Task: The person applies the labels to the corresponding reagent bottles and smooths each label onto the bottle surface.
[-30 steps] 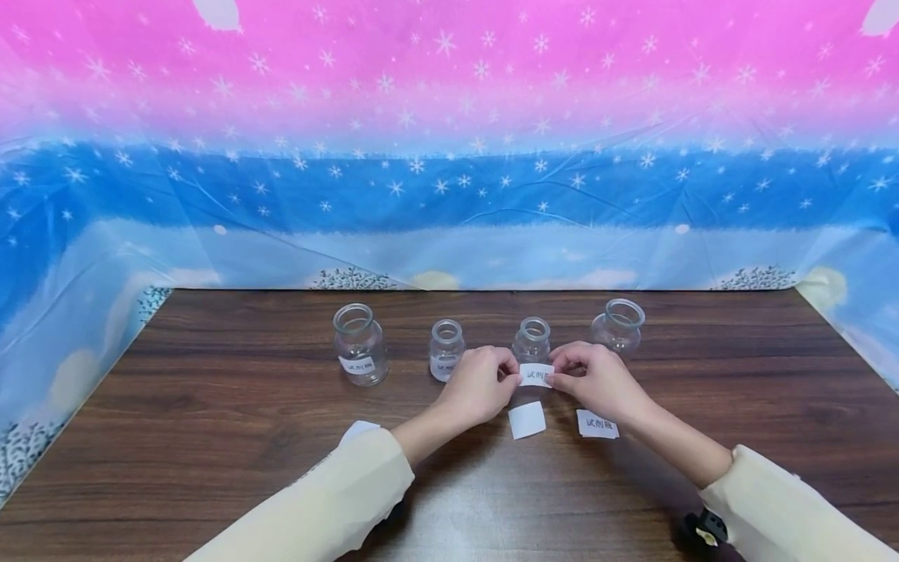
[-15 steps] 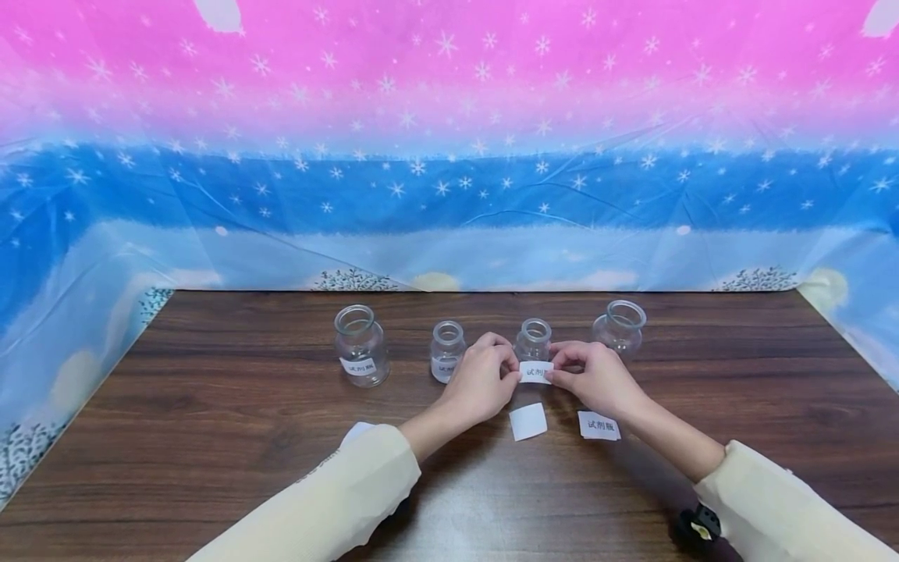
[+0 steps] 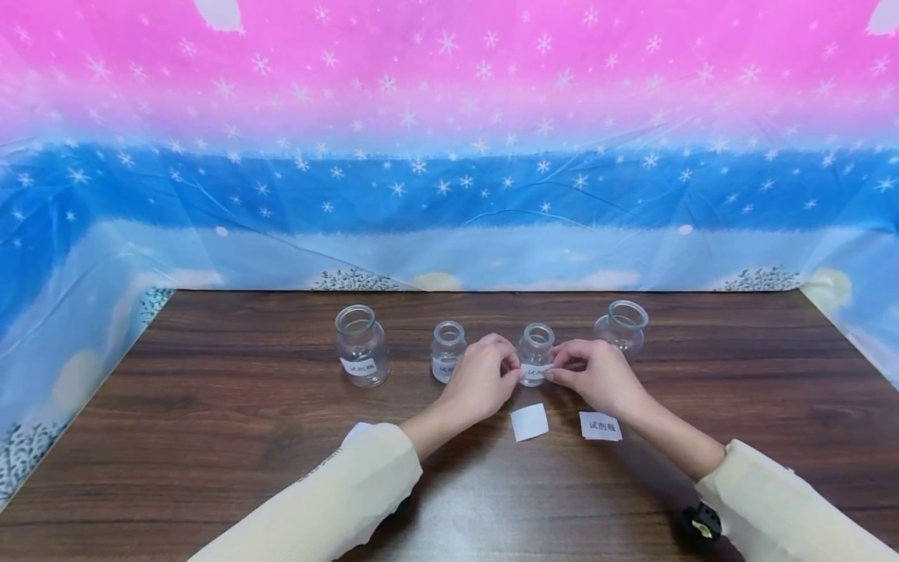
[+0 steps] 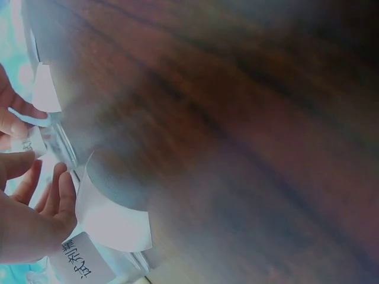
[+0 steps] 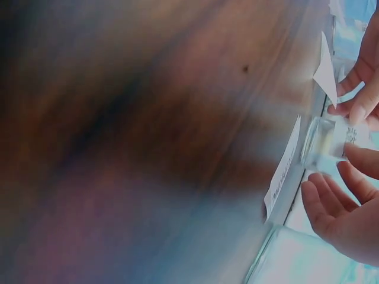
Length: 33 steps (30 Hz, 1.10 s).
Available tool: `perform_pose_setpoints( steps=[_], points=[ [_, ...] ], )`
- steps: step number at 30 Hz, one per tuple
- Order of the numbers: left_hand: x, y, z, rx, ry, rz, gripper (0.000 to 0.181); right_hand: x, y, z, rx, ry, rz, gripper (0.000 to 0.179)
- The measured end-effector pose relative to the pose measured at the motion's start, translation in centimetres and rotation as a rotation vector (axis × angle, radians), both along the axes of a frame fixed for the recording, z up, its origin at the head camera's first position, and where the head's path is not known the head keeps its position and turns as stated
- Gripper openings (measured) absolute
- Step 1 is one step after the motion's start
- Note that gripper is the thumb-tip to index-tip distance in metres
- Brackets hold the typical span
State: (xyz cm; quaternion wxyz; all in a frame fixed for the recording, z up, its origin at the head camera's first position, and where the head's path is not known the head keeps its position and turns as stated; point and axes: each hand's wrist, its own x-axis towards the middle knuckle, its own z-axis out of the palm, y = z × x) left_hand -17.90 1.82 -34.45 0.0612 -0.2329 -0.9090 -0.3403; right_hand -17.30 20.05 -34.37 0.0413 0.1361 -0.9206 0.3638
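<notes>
In the head view a white label [image 3: 535, 371] with dark handwritten characters lies against the front of a small clear glass jar [image 3: 538, 353]. My left hand [image 3: 483, 378] pinches the label's left end between thumb and fingers. At the other end, my right hand [image 3: 597, 378] pinches it the same way. The left wrist view has the label [image 4: 27, 144] between both thumbs, low on the jar. Seen from the right wrist, the jar's base [image 5: 318, 143] shows past the label. Whether the label sticks to the glass I cannot tell.
Left of the hands stand a larger jar [image 3: 361, 342] and a small jar [image 3: 448, 337], both labelled. Another glass jar [image 3: 623, 332] stands behind my right hand. In front lie a blank white paper square [image 3: 529, 422] and stacked labels [image 3: 601, 426]. More paper [image 3: 356, 432] shows beside my left sleeve.
The label, held in front of the jar before, is now up against its lower front, with more glass showing above it. Both hands keep their pinch and have barely moved.
</notes>
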Motion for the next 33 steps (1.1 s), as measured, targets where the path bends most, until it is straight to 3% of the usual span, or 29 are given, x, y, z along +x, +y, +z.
perform_pose_setpoints(
  steps=[7,18,33],
  points=[
    [-0.2,-0.1,-0.1,0.020,-0.018,-0.006,0.009,-0.3,0.5,0.1,-0.011,0.023,0.036,0.012],
    [-0.3,-0.1,0.1,0.076,-0.123,0.010,0.019,-0.9,1.0,-0.3,-0.118,0.055,0.144,0.025],
    [-0.4,-0.1,0.1,0.077,-0.142,0.015,0.017,-1.0,1.1,-0.6,-0.037,0.156,0.171,0.022]
  ],
)
